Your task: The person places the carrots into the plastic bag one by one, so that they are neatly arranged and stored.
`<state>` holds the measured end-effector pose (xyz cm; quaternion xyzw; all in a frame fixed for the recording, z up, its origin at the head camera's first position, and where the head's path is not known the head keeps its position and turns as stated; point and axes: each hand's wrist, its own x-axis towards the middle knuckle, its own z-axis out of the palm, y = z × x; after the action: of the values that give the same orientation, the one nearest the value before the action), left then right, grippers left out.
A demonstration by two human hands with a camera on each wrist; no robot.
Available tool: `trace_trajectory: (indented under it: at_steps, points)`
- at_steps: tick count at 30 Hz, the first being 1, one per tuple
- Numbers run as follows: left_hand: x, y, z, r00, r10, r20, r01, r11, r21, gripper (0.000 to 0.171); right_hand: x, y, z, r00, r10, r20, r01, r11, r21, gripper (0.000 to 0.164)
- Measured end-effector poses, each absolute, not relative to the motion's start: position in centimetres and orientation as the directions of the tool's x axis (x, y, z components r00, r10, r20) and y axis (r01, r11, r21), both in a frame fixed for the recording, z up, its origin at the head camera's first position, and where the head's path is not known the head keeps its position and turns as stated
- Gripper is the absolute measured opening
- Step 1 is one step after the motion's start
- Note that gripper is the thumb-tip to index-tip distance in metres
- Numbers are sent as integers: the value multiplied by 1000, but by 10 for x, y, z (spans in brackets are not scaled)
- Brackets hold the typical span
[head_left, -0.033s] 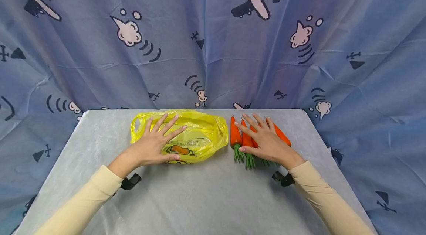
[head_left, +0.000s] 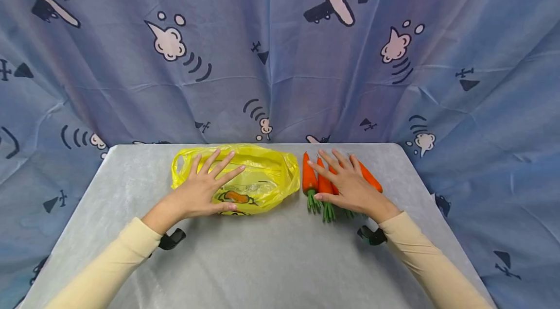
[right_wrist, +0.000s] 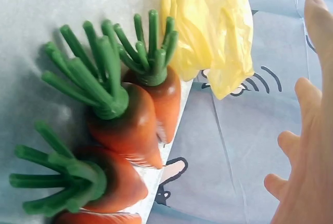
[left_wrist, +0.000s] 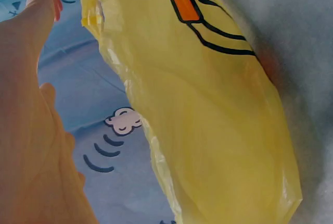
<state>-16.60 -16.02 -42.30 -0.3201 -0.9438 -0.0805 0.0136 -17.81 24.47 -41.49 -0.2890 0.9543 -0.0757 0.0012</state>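
Note:
A yellow plastic bag (head_left: 262,185) with printed orange pictures lies on the table, its loop handle toward the left. Above its left part hovers my left hand (head_left: 197,195), fingers spread; the left wrist view shows a gap between this hand (left_wrist: 31,114) and the bag (left_wrist: 192,104). Several orange carrots (head_left: 309,178) with green stem tops lie side by side right of the bag. My right hand (head_left: 352,187) is held over them with fingers spread, partly hiding them. In the right wrist view, that hand (right_wrist: 312,151) stays apart from the carrots (right_wrist: 130,125).
A grey-white table (head_left: 280,260) bears everything. Behind it hangs a blue curtain (head_left: 236,105) printed with planes and clouds. A black wrist strap mount (head_left: 172,239) sits below the left wrist, and another black mount (head_left: 372,236) below the right.

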Motion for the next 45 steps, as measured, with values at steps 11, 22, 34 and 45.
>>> trace_trajectory:
  at_steps: [11,22,34,45]
  points:
    - [-164,-160,-423,-798,601,53,601,783,161,89,-176,247,-415,-839,-542,41,-542,828,-145,81]
    - [-163,-161,-422,-793,606,62,607,778,166,90,-176,247,-414,-840,-542,33,-541,830,-134,80]
    - [-164,-166,-421,-798,600,53,597,777,199,89,-177,245,-414,-853,-522,12,-515,839,-175,81]
    - [-169,-181,-417,-830,554,64,549,792,266,87,-182,242,-415,-872,-490,5,-477,847,-234,86]
